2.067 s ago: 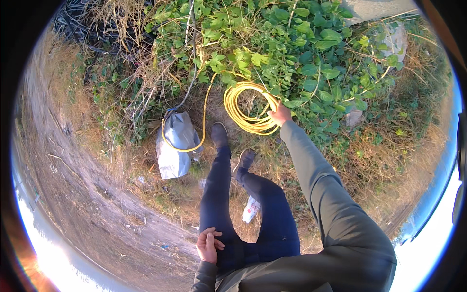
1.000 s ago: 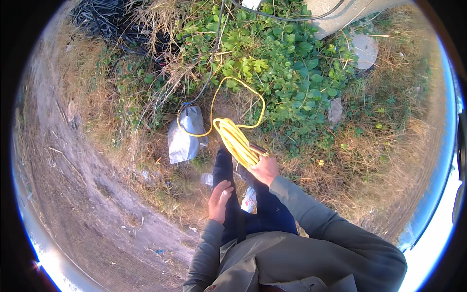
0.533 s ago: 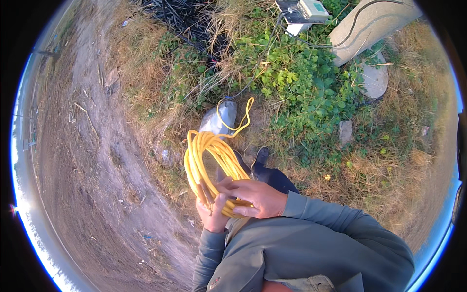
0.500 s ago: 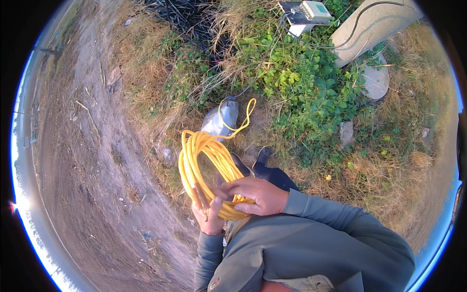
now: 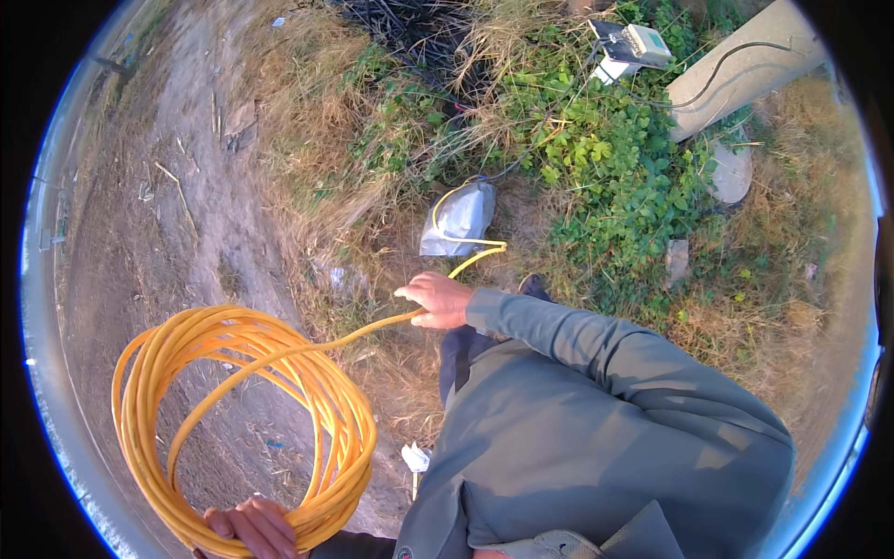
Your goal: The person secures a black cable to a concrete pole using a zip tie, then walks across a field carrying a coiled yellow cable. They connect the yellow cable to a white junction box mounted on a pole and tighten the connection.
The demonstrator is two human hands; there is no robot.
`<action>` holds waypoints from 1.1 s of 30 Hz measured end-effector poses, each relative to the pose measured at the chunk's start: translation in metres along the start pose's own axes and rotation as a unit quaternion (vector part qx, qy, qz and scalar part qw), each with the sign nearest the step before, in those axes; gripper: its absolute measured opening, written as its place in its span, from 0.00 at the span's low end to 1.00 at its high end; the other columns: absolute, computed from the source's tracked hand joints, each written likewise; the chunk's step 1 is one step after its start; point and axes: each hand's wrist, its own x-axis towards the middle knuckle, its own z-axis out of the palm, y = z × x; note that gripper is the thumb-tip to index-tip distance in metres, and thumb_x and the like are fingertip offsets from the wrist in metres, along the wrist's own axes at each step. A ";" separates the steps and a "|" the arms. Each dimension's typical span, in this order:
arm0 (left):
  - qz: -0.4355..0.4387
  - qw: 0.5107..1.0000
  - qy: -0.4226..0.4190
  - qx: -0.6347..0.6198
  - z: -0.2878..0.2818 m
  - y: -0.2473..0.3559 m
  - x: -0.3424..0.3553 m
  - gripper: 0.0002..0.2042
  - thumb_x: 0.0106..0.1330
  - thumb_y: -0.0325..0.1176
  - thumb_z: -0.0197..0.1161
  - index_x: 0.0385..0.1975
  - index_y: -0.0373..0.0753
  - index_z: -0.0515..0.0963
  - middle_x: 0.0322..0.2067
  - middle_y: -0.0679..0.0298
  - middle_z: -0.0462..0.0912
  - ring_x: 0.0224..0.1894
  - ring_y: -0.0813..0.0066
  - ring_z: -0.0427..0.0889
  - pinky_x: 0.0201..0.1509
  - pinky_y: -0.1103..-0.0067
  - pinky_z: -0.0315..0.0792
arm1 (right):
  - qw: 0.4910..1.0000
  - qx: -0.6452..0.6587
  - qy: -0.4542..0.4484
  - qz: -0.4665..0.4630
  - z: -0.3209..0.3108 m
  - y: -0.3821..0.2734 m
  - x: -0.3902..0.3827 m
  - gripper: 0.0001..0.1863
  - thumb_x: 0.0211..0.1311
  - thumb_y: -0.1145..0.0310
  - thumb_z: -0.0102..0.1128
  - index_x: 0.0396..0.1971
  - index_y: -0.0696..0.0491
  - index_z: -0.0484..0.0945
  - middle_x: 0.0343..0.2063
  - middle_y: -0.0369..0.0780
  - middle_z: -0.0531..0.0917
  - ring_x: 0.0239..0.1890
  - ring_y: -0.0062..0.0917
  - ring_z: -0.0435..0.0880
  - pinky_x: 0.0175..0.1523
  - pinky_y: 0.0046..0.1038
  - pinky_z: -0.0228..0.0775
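Observation:
A large loose coil of yellow cable (image 5: 354,443) hangs at the lower left, its loops spread wide. My left hand (image 5: 256,526) has its fingers wrapped round the bottom of the coil. One strand leaves the coil and runs to my right hand (image 5: 440,298), which is closed round it in front of my body; part of its grip is hidden. Beyond that hand the yellow cable continues, bends sharply and curves over a pale grey plastic bag (image 5: 466,210) on the ground. A dark thin cable (image 5: 521,160) leads away from near the bag.
Green leafy plants (image 5: 610,196) and dry grass grow ahead. A concrete pole (image 5: 731,79) stands at the upper right, beside a white box (image 5: 644,45) on a dark panel. Dark tangled stems (image 5: 410,47) lie at the top. A dirt track (image 5: 209,186) runs along the left.
The coil has swung down to the left with my left hand and looks wider. My right hand has moved forward from the coil, drawing one strand out between the hands.

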 end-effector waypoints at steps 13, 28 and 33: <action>0.018 0.985 -0.038 0.168 -0.142 0.114 0.082 0.25 0.67 0.31 0.63 0.59 0.30 0.62 0.28 0.64 0.73 0.21 0.80 0.71 0.23 0.83 0.69 | 0.950 0.146 0.160 -0.227 0.048 -0.176 0.195 0.12 0.64 0.61 0.67 0.41 0.53 0.84 0.31 0.39 0.83 0.34 0.33 0.84 0.38 0.33 0.77; -0.074 0.915 0.159 0.363 -0.266 0.153 0.196 0.29 0.56 0.37 0.72 0.54 0.27 0.69 0.24 0.59 0.76 0.18 0.76 0.73 0.20 0.83 0.70 | 0.913 -0.130 0.223 -0.315 -0.089 -0.228 0.489 0.15 0.72 0.63 0.58 0.50 0.57 0.82 0.42 0.39 0.85 0.41 0.24 0.83 0.47 0.25 0.75; -0.148 0.909 0.143 0.363 -0.320 0.128 0.311 0.28 0.54 0.39 0.73 0.50 0.28 0.71 0.22 0.61 0.77 0.18 0.76 0.75 0.22 0.81 0.71 | 0.936 -0.118 0.222 -0.244 -0.110 -0.154 0.572 0.12 0.74 0.69 0.55 0.52 0.53 0.80 0.41 0.37 0.83 0.44 0.21 0.81 0.51 0.24 0.72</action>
